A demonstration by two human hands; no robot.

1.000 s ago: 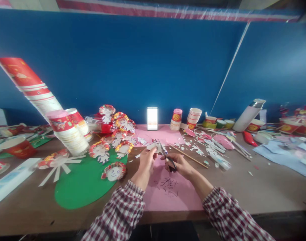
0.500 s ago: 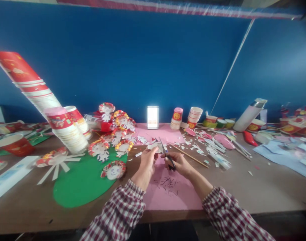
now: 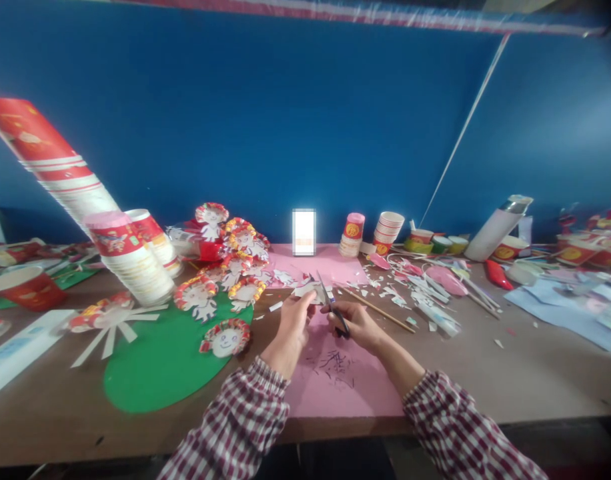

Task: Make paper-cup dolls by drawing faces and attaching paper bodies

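My left hand [image 3: 291, 327] pinches a small white paper cut-out [image 3: 307, 291] above a pink sheet [image 3: 341, 387] on the table. My right hand [image 3: 358, 327] grips a pair of dark-handled scissors [image 3: 330, 305], blades pointing up and left at the cut-out's edge. Dark scribbles and small scraps lie on the pink sheet just below both hands. Both sleeves are red and white check.
A green paper oval [image 3: 160, 367] lies left, with several paper-cup doll faces [image 3: 225, 339] on and behind it. Leaning stacks of red paper cups [image 3: 130, 257] stand far left. Wooden sticks [image 3: 380, 311], paper scraps, cups [image 3: 387, 232] and a white bottle [image 3: 495, 230] clutter the right. A blue wall rises behind the table.
The hands have barely shifted; the view has drifted slightly. My grip on the cut-out and on the scissors is unchanged.
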